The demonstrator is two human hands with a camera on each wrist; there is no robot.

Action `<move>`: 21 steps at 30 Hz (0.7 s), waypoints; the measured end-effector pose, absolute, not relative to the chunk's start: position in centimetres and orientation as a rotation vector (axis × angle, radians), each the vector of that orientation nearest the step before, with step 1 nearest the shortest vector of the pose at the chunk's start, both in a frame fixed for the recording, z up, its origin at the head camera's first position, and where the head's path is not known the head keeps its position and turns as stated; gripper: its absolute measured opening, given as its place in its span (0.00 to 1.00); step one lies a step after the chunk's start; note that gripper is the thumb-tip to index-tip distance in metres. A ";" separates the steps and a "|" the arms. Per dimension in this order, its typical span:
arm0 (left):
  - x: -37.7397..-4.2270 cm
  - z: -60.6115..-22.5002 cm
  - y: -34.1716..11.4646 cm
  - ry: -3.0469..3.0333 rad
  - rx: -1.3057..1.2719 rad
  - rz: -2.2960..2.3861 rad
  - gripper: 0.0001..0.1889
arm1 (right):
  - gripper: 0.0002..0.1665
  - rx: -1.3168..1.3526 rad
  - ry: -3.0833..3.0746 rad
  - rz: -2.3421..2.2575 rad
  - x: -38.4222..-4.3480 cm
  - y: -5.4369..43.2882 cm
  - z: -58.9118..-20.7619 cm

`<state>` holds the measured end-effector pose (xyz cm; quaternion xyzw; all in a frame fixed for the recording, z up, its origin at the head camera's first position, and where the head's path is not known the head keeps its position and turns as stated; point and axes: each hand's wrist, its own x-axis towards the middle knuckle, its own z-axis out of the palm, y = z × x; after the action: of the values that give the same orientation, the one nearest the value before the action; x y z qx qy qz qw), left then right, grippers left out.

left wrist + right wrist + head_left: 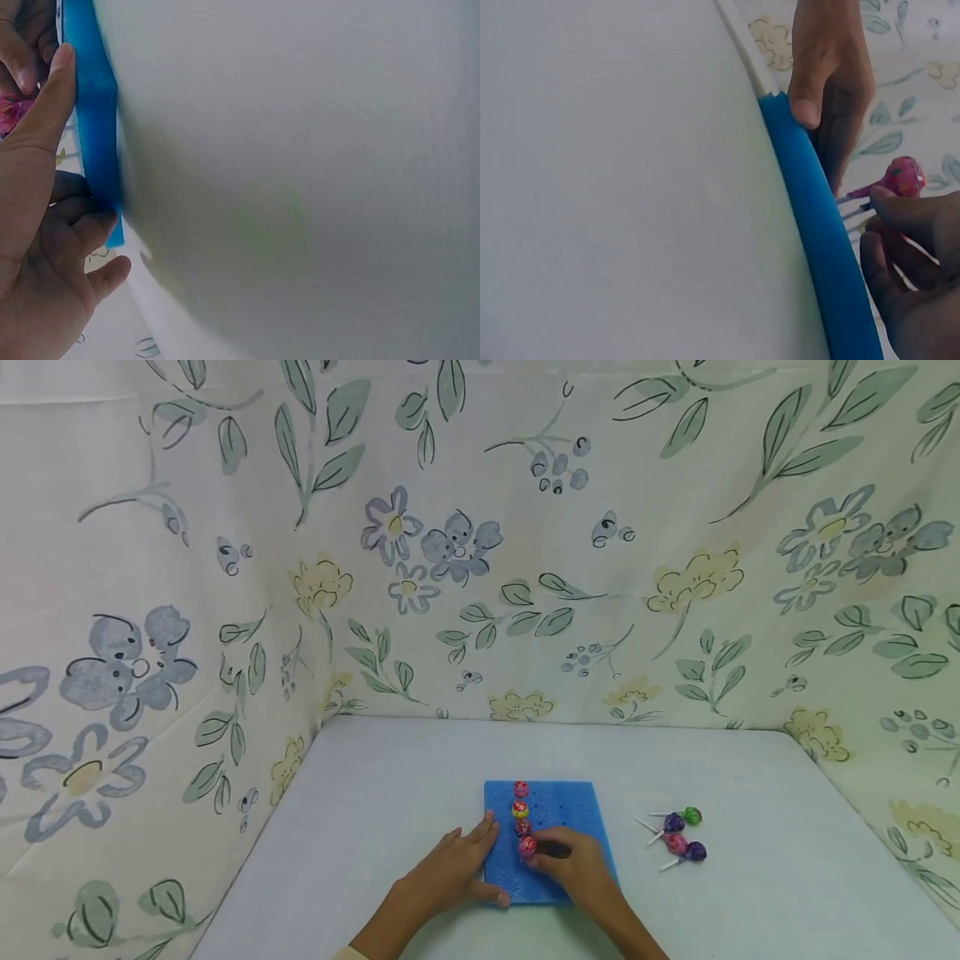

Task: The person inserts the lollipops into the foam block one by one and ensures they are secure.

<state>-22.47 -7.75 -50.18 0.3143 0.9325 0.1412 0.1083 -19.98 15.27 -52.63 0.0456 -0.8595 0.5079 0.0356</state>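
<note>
A blue foam block (562, 885) with small holes lies on the table. My left hand (453, 868) rests along its left side, fingers spread, thumb at the near edge. My right hand (576, 862) pinches a pink-red lollipop (527, 847) low on its wrapper, between thumb and fingers. That lollipop (904, 177) is upright in the right wrist view, its stick partly hidden by the hand. Behind it in one column stand a dark red lollipop (522, 827), a yellow-and-red lollipop (520, 809) and a pink-red one at the far end, sticks down in the foam.
Right of the block, several loose lollipops lie on the white table (750, 893): a green one (693, 816), a pink one (677, 844) and purple ones (697, 852), sticks pointing left. Flower-patterned cloth (525, 635) hangs behind and at both sides.
</note>
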 end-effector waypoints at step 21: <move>-22.3 -50.0 -7.8 2.739 0.917 0.418 0.55 | 0.16 -0.126 -2.525 1.748 -18.6 20.7 -51.5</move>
<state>-22.33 -7.78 -49.95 0.3124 0.9326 0.1425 0.1113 -18.61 20.69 -51.45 -0.0409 -0.8211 0.5684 0.0339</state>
